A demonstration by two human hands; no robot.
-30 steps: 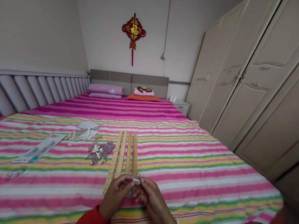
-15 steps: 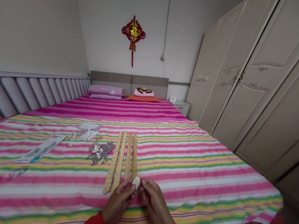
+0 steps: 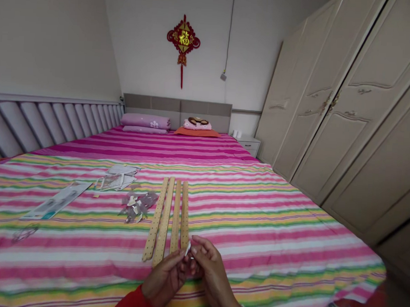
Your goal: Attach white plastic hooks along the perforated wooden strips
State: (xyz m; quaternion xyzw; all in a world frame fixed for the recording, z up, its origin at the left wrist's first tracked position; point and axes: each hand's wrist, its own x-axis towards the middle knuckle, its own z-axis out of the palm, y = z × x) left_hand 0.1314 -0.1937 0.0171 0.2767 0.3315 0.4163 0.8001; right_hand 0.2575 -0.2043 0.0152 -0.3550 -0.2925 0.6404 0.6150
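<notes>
Between my two hands is a small white piece (image 3: 188,248), seen nearly edge-on, too small to name. My left hand (image 3: 167,276) pinches it between thumb and fingers. From the other side my right hand (image 3: 213,274) closes on a small clear or shiny bit beside the white piece, partly hidden by the fingers. Just beyond the hands lie several light wooden strips with rows of holes (image 3: 158,217), side by side and pointing away from me. To their left is a heap of crumpled clear plastic wrappers with white bits (image 3: 136,206).
On the striped bedspread (image 3: 289,249) at left lie a flat clear package (image 3: 58,201), a thin tangled loop (image 3: 25,232) and white packets (image 3: 119,177). Folded bedding (image 3: 145,121) sits by the headboard (image 3: 152,104). A wardrobe (image 3: 337,128) stands at right, a slatted rail (image 3: 55,122) at left.
The white piece has turned from showing its flat face to nearly edge-on. My right hand's fingers have lifted and come over closer to it.
</notes>
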